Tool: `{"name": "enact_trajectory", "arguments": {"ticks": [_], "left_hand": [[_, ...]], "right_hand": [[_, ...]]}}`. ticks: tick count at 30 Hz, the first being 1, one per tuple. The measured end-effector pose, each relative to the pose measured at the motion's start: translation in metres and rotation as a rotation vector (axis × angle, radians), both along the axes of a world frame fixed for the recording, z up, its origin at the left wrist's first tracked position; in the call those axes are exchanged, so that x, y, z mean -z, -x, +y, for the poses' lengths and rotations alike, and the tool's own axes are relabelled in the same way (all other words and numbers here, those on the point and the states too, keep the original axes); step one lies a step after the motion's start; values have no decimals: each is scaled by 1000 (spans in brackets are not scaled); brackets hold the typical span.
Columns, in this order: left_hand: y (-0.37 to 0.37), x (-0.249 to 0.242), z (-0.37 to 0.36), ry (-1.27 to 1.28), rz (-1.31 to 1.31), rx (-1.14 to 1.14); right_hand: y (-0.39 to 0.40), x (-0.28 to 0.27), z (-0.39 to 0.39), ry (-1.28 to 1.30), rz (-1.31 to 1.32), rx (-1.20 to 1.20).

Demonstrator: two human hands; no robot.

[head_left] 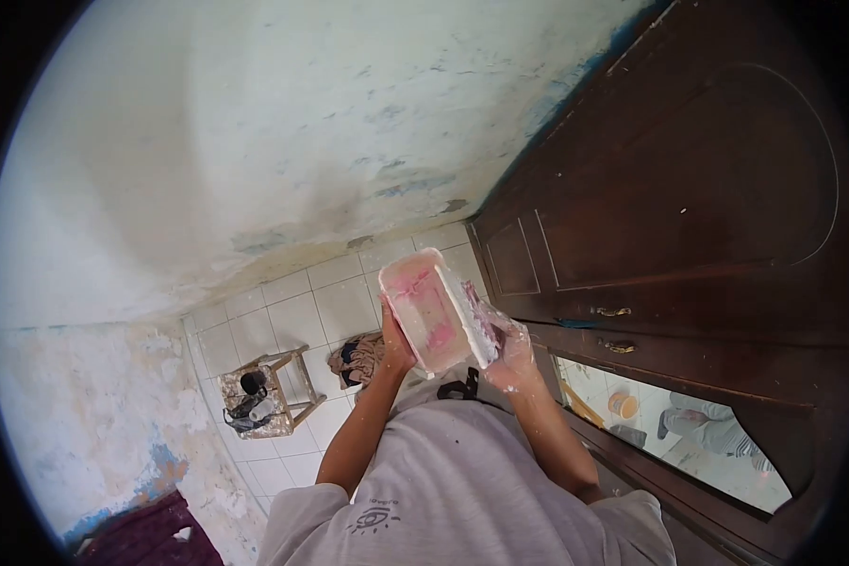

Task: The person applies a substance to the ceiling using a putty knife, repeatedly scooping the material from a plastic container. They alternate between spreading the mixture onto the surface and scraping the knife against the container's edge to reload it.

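A rectangular plastic container (423,309), pale with pink smears inside, is tilted so that its inside faces me. My left hand (397,345) is closed on its left side, thumb along the edge. At the right side my right hand (512,357), spotted with white paste, has its fingers curled against the wall. Thick white and pink paste (481,325) coats that wall by the fingers; I cannot tell if a tool is under it. Both hands are in front of my chest.
A paint-spattered wooden stool (278,387) with dark items on it stands lower left. Crumpled cloth (360,359) lies on the tiled floor (335,307). Ahead is a patchy wall (283,141). A dark wooden wardrobe (674,189) rises at right, with a mirror (674,429) below.
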State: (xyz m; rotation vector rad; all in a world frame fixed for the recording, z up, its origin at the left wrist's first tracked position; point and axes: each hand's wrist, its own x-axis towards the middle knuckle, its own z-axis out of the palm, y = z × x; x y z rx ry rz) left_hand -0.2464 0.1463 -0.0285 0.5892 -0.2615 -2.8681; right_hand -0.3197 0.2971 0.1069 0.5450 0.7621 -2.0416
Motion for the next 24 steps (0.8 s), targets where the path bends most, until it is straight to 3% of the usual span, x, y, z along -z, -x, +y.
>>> {"name": "enact_trajectory", "arguments": {"ticks": [11, 14, 17, 24], "left_hand": [[54, -32, -17, 174, 26, -141], [63, -34, -14, 226, -2, -236], [64, -33, -8, 218, -53, -342], [75, -40, -5, 219, -100, -432]], "right_hand": [[101, 54, 12, 178, 129, 80], [140, 70, 9, 292, 312, -41], [163, 56, -1, 240, 250, -48], [216, 65, -36, 394, 227, 29]]}}
